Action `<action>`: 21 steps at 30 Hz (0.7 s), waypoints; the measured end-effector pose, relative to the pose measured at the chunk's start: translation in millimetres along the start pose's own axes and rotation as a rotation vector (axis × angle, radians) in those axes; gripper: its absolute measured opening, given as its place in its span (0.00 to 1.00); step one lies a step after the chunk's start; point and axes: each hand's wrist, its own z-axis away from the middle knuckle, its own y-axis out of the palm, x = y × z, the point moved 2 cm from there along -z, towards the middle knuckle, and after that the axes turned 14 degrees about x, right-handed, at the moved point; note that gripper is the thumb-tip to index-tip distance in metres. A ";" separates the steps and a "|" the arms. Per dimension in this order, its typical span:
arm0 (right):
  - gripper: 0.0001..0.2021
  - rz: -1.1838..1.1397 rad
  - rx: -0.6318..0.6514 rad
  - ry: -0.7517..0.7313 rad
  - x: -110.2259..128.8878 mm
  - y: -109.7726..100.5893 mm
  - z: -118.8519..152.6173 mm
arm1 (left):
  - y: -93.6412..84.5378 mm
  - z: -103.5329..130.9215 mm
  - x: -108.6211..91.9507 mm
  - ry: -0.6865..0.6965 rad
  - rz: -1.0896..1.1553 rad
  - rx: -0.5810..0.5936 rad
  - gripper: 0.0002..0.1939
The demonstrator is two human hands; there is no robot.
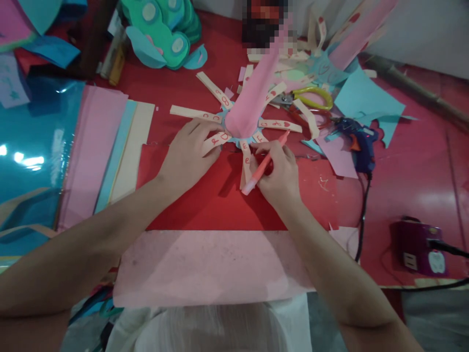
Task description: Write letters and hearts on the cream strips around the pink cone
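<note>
Paper cone, pink, stands on the red table amid splayed, lettered paper strips; I judge it light and easily creased, best steadied at its blue base. Left hand straddles the D strip, but I can't tell whether the fingers pinch it. Right hand grips a red marker. Scissors and a glue gun crowd my right.

The cone is plain pink, its base seemingly pale blue where it shows, and the cream strips bear red letters and hearts. The pen is coral with a paler end; the glue gun is dark blue with an orange trigger.
</note>
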 end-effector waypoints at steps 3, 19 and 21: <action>0.04 0.004 0.016 -0.007 0.8 -0.6 -0.3 | -1.4 0.0 -1.3 0.013 -0.007 0.010 0.13; 0.04 -0.359 -0.051 0.107 -6.9 -0.8 2.4 | 1.7 2.8 -0.1 -0.099 -0.104 0.072 0.09; 0.04 -0.350 -0.045 0.106 -5.3 -1.8 1.8 | 2.2 2.4 1.2 -0.089 -0.093 0.061 0.09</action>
